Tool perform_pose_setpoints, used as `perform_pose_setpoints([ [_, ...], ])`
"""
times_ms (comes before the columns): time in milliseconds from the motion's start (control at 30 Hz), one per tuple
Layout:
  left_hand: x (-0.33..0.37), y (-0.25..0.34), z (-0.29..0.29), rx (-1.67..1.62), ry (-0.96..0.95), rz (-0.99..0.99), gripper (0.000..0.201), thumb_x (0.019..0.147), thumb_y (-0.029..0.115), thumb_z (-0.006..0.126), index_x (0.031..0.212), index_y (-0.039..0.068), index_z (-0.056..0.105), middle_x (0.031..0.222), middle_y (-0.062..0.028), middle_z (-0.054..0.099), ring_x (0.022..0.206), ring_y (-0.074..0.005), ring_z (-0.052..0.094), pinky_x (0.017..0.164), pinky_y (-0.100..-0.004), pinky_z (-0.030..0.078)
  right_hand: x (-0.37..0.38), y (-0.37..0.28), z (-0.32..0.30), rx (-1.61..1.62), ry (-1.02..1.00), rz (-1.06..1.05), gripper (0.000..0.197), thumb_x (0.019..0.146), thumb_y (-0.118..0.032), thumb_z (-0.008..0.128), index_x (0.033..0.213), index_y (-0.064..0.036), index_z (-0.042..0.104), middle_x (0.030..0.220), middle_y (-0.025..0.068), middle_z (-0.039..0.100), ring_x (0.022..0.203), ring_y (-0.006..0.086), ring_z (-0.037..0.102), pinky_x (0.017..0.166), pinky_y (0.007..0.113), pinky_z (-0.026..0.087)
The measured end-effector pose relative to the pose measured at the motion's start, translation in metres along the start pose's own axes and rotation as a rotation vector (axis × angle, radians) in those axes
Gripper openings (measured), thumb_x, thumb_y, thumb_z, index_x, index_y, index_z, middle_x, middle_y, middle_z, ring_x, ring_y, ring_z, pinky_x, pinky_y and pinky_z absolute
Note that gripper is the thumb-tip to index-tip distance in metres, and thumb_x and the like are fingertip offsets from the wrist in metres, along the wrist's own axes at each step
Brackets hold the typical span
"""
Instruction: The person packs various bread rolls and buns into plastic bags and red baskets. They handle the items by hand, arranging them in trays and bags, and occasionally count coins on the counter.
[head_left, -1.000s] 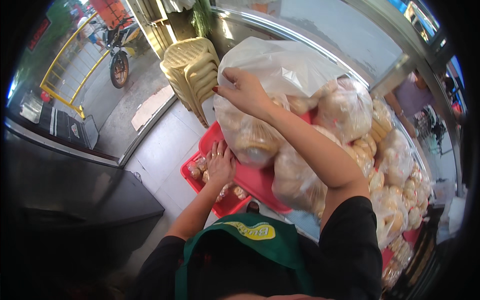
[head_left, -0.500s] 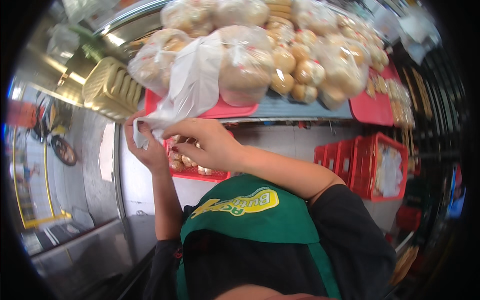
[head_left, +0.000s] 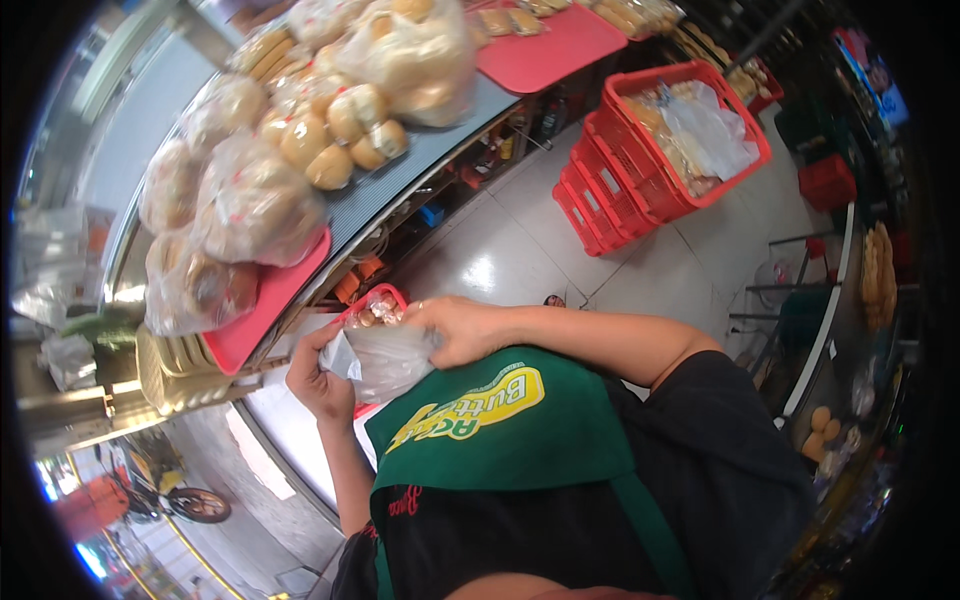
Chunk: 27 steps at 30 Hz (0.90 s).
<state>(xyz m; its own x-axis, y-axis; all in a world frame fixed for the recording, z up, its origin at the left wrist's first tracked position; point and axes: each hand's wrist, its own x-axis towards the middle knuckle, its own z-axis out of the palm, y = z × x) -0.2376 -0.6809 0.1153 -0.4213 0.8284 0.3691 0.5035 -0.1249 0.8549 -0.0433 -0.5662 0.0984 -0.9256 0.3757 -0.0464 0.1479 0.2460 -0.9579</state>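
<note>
Close in front of my apron, a whitish translucent plastic bag is stretched between my two hands. My left hand pinches its left edge, where a white flap folds over beside the thumb. On the other side my right hand has its fingers curled round the bag's edge, and the fingertips are partly hidden. Whether anything is inside the bag, I cannot tell. Just beyond it shows part of a red basket with small wrapped items in it, mostly covered by the bag and my hands.
Bagged bread rolls crowd the counter at the upper left, some on a red tray. Another red tray lies farther right. Stacked red baskets with bread and plastic inside stand on the tiled floor.
My view has turned to the right, bringing the stacked baskets nearer the middle. The bag, which stood up long before the bread, is now lower and bunched between my hands.
</note>
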Motion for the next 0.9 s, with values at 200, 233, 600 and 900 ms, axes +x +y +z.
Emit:
perform_pose_setpoints([
  [200, 0.040, 0.042, 0.139, 0.201, -0.209, 0.225, 0.031, 0.069, -0.007, 0.047, 0.094, -0.001, 0.065, 0.085, -0.0135, 0.066, 0.081, -0.0186, 0.066, 0.079, -0.0262, 0.049, -0.099, 0.056, -0.082, -0.445, 0.449, -0.224, 0.019, 0.067, -0.013, 0.067, 0.084, -0.0050, 0.066, 0.108, 0.0093, 0.064, 0.108, 0.0306, 0.057, 0.093, 0.047, 0.041],
  [233, 0.054, 0.047, 0.158, 0.196, -0.184, 0.218, 0.031, 0.069, -0.007, 0.046, 0.094, -0.001, 0.065, 0.084, -0.0132, 0.066, 0.079, -0.0190, 0.065, 0.077, -0.0262, 0.049, -0.122, 0.067, -0.101, -0.578, 0.481, -0.192, 0.016, 0.069, -0.015, 0.066, 0.082, -0.0048, 0.066, 0.108, 0.0075, 0.065, 0.110, 0.0295, 0.056, 0.092, 0.045, 0.041],
  [600, 0.113, 0.122, 0.369, 0.168, -0.562, 0.427, 0.024, 0.074, -0.007, 0.059, 0.095, 0.002, 0.065, 0.085, -0.0102, 0.067, 0.078, -0.0148, 0.065, 0.073, -0.0269, 0.049, -0.261, 0.088, -0.267, -0.074, 1.009, -0.159, 0.040, 0.072, -0.003, 0.070, 0.109, -0.0069, 0.056, 0.099, 0.0145, 0.066, 0.096, 0.0295, 0.063, 0.085, 0.037, 0.048],
  [900, 0.198, 0.119, 0.471, 0.066, -0.326, 0.253, 0.014, 0.078, -0.001, 0.054, 0.090, 0.001, 0.061, 0.069, -0.0134, 0.060, 0.064, -0.0146, 0.057, 0.064, -0.0289, 0.047, -0.345, 0.157, -0.322, -0.148, 0.892, 0.426, 0.029, 0.075, -0.013, 0.067, 0.102, -0.0016, 0.067, 0.080, 0.0166, 0.067, 0.072, 0.0262, 0.066, 0.067, 0.035, 0.050],
])
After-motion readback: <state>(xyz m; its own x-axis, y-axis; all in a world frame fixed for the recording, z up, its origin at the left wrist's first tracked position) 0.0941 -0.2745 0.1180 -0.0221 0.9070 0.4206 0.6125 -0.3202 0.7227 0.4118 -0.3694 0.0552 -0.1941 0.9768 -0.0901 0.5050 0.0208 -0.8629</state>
